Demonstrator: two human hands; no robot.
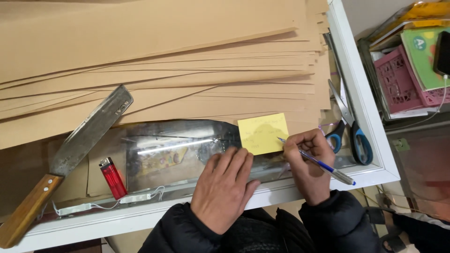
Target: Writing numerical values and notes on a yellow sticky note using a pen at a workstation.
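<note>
A yellow sticky note (262, 133) with faint writing lies at the front edge of a fanned stack of brown paper sheets (164, 61). My right hand (307, 161) grips a blue-and-clear pen (318, 164), whose tip touches the note's right edge. Just below and left of the note, my left hand (224, 187) rests flat, palm down, on the glass tabletop (168, 154), fingers together, holding nothing.
A large knife with a wooden handle (65, 154) lies at the left, a red lighter (112, 178) beside it. Blue-handled scissors (349, 126) lie near the table's white right rim (361, 93). A pink basket (403, 79), books and a phone sit off to the right.
</note>
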